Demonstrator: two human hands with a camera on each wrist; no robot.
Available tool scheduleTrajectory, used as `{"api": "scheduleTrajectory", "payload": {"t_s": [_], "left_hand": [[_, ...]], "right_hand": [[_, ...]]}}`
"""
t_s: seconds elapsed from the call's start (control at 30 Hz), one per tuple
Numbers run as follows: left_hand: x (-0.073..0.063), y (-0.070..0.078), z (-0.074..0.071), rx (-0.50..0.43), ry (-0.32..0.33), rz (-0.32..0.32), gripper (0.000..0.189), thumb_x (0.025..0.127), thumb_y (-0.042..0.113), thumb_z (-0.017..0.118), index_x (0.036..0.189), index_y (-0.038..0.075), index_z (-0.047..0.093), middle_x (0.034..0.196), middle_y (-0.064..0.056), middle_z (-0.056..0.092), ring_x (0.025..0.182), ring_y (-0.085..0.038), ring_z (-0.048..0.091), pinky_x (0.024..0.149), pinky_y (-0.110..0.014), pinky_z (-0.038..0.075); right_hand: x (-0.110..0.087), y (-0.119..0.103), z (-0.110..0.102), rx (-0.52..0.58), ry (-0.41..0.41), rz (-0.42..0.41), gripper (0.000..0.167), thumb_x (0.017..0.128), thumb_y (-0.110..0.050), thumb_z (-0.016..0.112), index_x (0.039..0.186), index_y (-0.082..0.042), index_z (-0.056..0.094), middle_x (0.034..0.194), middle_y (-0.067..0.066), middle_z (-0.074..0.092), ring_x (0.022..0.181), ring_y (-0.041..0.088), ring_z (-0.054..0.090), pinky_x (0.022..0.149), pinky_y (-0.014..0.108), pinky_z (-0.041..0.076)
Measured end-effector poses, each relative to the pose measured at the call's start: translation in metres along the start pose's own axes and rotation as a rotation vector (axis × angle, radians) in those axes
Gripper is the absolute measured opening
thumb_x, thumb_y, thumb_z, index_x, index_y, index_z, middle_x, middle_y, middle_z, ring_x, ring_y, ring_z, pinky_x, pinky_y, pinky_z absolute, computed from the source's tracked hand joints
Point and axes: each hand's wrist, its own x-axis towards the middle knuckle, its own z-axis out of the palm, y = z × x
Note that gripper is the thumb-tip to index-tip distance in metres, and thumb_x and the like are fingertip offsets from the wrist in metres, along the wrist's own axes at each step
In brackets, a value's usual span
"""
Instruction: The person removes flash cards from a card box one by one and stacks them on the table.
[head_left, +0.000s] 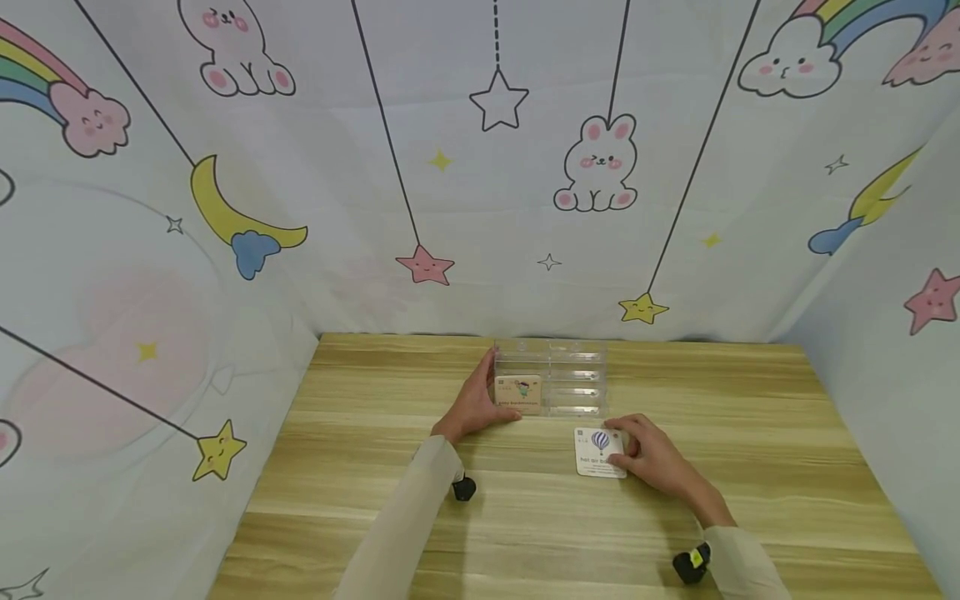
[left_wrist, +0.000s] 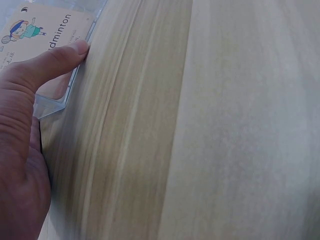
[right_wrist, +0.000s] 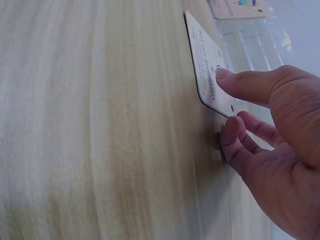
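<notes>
A clear plastic organizer (head_left: pixel 577 382) with several compartments stands at the back middle of the table. In its front left part lies a badminton card (head_left: pixel 517 395), printed with a small player. My left hand (head_left: pixel 477 407) grips the organizer's left end, fingers along its side and thumb (left_wrist: pixel 70 54) over the front edge by the card. In front of the organizer's right half, my right hand (head_left: pixel 655 457) pinches a white hot air balloon card (head_left: pixel 597 450) at its right edge. The thumb presses on the printed face, and the right wrist view shows the card tilted.
The wood-grain table (head_left: pixel 360 450) ends at the back against a white cloth (head_left: pixel 480 208) printed with bunnies, stars and moons. The cloth also hangs at both sides. Each wrist carries a small black camera (head_left: pixel 464 488).
</notes>
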Motion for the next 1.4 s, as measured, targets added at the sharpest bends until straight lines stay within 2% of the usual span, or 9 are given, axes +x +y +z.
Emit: {"api": "scheduleTrajectory", "payload": {"t_s": [0.2,0.57,0.77,1.17,1.4], "left_hand": [[-0.001,0.0,-0.001,0.002,-0.004,0.004,0.134,0.073,0.024,0.098,0.168,0.017,0.005,0.171,-0.006,0.02,0.154,-0.019,0.026,0.122,-0.028,0.029],[-0.001,-0.005,0.001,0.005,0.003,0.027,0.134,0.072,0.025,0.099,0.168,0.016,0.006,0.171,-0.009,0.021,0.154,-0.022,0.028,0.122,-0.031,0.03],[-0.002,-0.004,0.0,0.01,-0.003,0.02,0.135,0.072,0.026,0.099,0.168,0.017,0.005,0.171,-0.008,0.02,0.154,-0.022,0.028,0.122,-0.031,0.03],[-0.003,-0.003,0.0,-0.005,0.002,0.037,0.134,0.072,0.021,0.099,0.168,0.015,0.006,0.171,-0.01,0.021,0.154,-0.023,0.027,0.122,-0.031,0.029],[-0.003,-0.003,-0.001,-0.008,-0.004,0.04,0.133,0.073,0.022,0.098,0.168,0.017,0.005,0.17,-0.009,0.022,0.153,-0.021,0.029,0.122,-0.029,0.03]], "right_hand": [[0.006,-0.005,-0.006,-0.026,0.015,0.017,0.055,0.09,-0.01,0.082,0.14,0.0,0.061,0.123,0.017,0.059,0.073,0.011,0.049,0.061,0.025,0.044],[0.031,-0.024,-0.008,-0.051,0.014,-0.092,0.056,0.09,-0.012,0.083,0.14,-0.003,0.062,0.127,0.019,0.06,0.073,0.012,0.051,0.064,0.026,0.046],[0.042,-0.036,0.0,-0.027,0.003,-0.122,0.056,0.091,-0.013,0.082,0.142,-0.002,0.061,0.127,0.02,0.06,0.074,0.009,0.05,0.064,0.027,0.047],[0.061,-0.062,0.018,0.03,-0.048,-0.141,0.062,0.096,-0.017,0.078,0.152,-0.007,0.053,0.131,0.019,0.058,0.078,0.012,0.052,0.063,0.028,0.05],[0.07,-0.073,0.026,0.033,-0.043,-0.145,0.065,0.096,-0.017,0.077,0.154,-0.006,0.05,0.124,0.019,0.06,0.078,0.013,0.052,0.063,0.028,0.049]]}}
